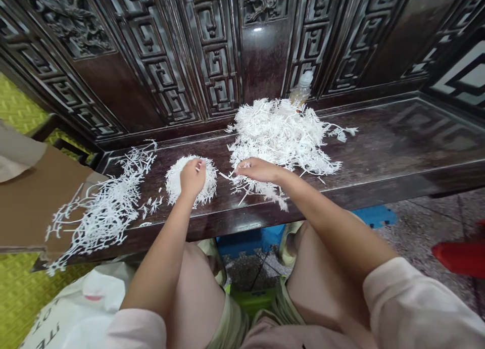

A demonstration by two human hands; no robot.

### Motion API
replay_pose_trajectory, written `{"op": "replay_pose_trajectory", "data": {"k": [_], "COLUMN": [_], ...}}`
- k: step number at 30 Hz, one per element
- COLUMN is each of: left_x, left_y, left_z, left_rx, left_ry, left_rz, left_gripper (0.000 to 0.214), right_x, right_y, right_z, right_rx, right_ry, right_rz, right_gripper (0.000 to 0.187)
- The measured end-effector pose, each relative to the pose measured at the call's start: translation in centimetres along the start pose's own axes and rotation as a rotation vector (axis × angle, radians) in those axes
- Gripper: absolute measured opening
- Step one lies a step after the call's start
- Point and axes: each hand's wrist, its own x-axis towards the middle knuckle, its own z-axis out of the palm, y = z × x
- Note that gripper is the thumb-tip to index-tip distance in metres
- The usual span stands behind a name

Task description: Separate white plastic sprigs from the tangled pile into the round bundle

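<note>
My left hand [192, 177] is over a small round heap of white spiky pieces [173, 180], its fingers curled together. Whatever may be between those fingertips is too small to make out. At the front left edge of a large pile of white, feathery branched pieces [280, 132], my right hand [259, 169] is closed in a pinch. A thin white branched piece [226, 176] sticks out from its fingertips toward the left. Further left lies a heap of bare white branched stems [113, 207], with a few loose bits [152, 205] beside it.
The dark wooden bench [379, 142] has a carved lattice back [215, 51]. Behind the large pile stands a clear bottle with a white cap [304, 84]. Cardboard [34, 202] is at the left end, a white printed bag [83, 303] below, and a red object [460, 255] at right.
</note>
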Motion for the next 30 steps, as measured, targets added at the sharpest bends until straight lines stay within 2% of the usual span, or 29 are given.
{"op": "replay_pose_trajectory", "data": {"k": [2, 4, 8, 11, 17, 23, 26, 28, 30], "left_x": [-1.0, -1.9, -2.7, -2.6, -2.7, -3.3, -4.4, -4.9, -4.6], "left_y": [1.8, 3.2, 4.4, 4.6, 5.4, 5.9, 7.0, 7.7, 7.6], "left_z": [0.0, 0.2, 0.7, 0.8, 1.4, 1.7, 1.1, 0.5, 0.0], "left_rx": [-0.209, -0.322, -0.305, -0.314, -0.305, -0.366, -0.387, -0.407, -0.377], "left_ry": [-0.171, -0.316, -0.443, -0.421, -0.218, -0.145, -0.160, -0.221, -0.256], "left_rz": [0.143, 0.209, 0.289, 0.318, 0.399, 0.304, 0.304, 0.346, 0.372], "left_gripper": [0.038, 0.041, 0.038, 0.037, 0.036, 0.036, 0.039, 0.040, 0.041], "right_x": [0.1, 0.2, 0.5, 0.7, 1.6, 2.0, 2.5, 2.9, 3.0], "right_y": [0.0, 0.0, 0.3, 0.6, 0.4, 0.3, 1.1, 1.9, 2.4], "right_z": [0.0, -0.1, -0.4, -0.5, 0.1, 1.2, 0.8, 0.0, -0.9], "right_rx": [-0.009, -0.016, -0.062, -0.107, -0.265, -0.327, -0.377, -0.410, -0.386], "right_ry": [0.030, 0.042, 0.072, 0.121, 0.298, 0.374, 0.449, 0.514, 0.478], "right_rz": [-0.014, -0.029, -0.038, -0.016, 0.018, 0.028, 0.068, 0.166, 0.248], "right_gripper": [0.031, 0.031, 0.032, 0.031, 0.025, 0.028, 0.024, 0.023, 0.028]}}
